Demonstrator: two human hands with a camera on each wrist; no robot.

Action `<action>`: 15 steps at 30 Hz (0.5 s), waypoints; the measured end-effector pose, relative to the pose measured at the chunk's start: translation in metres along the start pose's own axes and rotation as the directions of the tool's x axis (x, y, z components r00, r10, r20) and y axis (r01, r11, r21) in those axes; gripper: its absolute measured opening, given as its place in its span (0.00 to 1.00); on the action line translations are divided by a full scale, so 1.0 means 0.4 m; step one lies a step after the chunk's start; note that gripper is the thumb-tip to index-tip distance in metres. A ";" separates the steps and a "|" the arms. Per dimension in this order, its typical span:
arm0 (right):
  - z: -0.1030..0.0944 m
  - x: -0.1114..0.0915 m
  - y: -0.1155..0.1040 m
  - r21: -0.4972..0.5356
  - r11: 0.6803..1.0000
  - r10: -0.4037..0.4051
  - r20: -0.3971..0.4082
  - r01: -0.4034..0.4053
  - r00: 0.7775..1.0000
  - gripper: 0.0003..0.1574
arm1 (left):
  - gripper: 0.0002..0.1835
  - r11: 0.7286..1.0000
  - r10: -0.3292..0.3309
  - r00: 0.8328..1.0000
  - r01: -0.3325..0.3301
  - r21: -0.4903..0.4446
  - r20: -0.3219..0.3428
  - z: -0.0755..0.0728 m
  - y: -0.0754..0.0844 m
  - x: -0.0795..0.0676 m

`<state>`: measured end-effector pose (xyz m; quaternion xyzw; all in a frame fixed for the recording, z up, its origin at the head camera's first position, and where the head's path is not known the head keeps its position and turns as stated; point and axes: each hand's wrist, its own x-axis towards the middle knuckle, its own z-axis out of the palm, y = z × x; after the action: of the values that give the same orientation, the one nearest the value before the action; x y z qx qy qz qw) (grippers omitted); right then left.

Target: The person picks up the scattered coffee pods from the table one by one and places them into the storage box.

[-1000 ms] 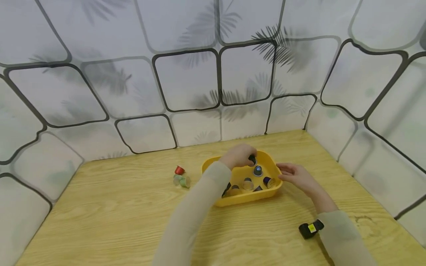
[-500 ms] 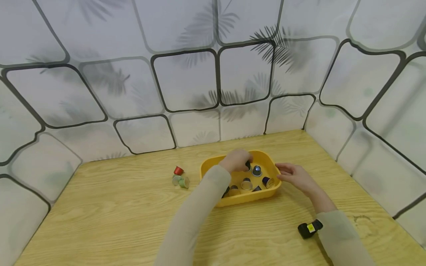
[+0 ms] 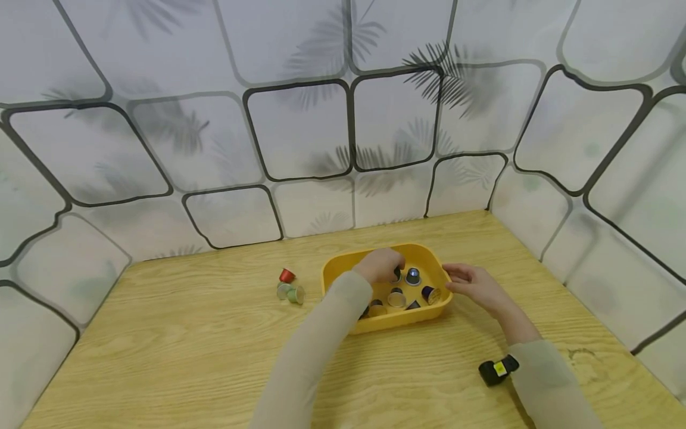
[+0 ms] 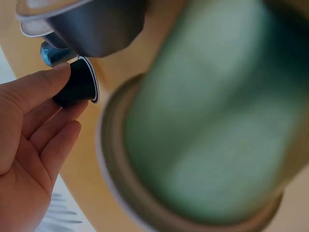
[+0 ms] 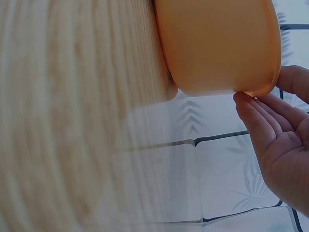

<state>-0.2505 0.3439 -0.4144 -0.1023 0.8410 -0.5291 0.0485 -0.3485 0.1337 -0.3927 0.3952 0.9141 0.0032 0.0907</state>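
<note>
My left hand reaches into a yellow plastic tray. Between its thumb and fingers it pinches a dark coffee capsule, whose pale rim faces away from the palm. Beside it in the tray stands a blue-grey capsule. A dark purple capsule lies on its side near the right end, and several more dark ones lie along the front wall. My right hand holds the tray's right end; the right wrist view has the thumb at the rim and the fingers against the outer wall.
Left of the tray, a red capsule and a light green capsule lie on the wooden table, with a pale one touching the green. A blurred green capsule fills much of the left wrist view. Patterned cloth walls enclose the table.
My left hand has moved a little left and nearer inside the tray, carrying the dark capsule away from the blue-grey one. The right hand stays at the tray's end.
</note>
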 end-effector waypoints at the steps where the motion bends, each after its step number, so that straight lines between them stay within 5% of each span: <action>1: 0.000 0.000 0.000 -0.001 1.000 0.001 0.000 -0.001 1.000 0.34 | 0.14 1.000 0.000 1.000 0.000 0.006 0.001 0.001 0.000 -0.001; 15: 0.002 0.004 0.004 -0.004 1.000 0.009 -0.001 -0.009 1.000 0.34 | 0.13 1.000 -0.001 1.000 0.001 0.018 0.012 0.011 -0.009 -0.002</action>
<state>-0.2521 0.3435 -0.4160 -0.0983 0.8426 -0.5271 0.0503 -0.3497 0.1305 -0.3972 0.3956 0.9137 -0.0077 0.0927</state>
